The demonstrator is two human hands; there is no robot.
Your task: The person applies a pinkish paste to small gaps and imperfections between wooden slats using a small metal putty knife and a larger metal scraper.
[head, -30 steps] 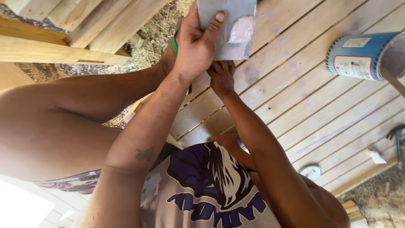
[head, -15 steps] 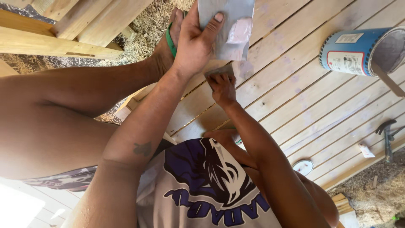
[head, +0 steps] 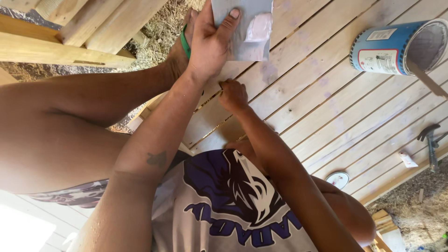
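Observation:
My left hand (head: 207, 44) is raised over the pale wooden planks (head: 326, 88) and grips a grey flat sheet (head: 233, 11) that carries a dab of pinkish filler (head: 258, 28). Just below it my right hand (head: 232, 95) presses its closed fingers against a seam between two planks. The small flat scraper it held is hidden under the fingers. Faint purple-pink smears mark the planks around both hands.
A blue can (head: 387, 46) lies on its side at the upper right with a flat stick (head: 427, 80) poking out. A hammer (head: 431, 140), a round lid (head: 338, 178) and a small white tag (head: 409, 160) lie at the right. Stacked timber (head: 70, 42) and straw (head: 161, 30) are upper left.
My right hand has slid left and down along the plank, and the scraper blade seen before is now covered by the fingers. The left hand with the grey sheet shifted slightly left.

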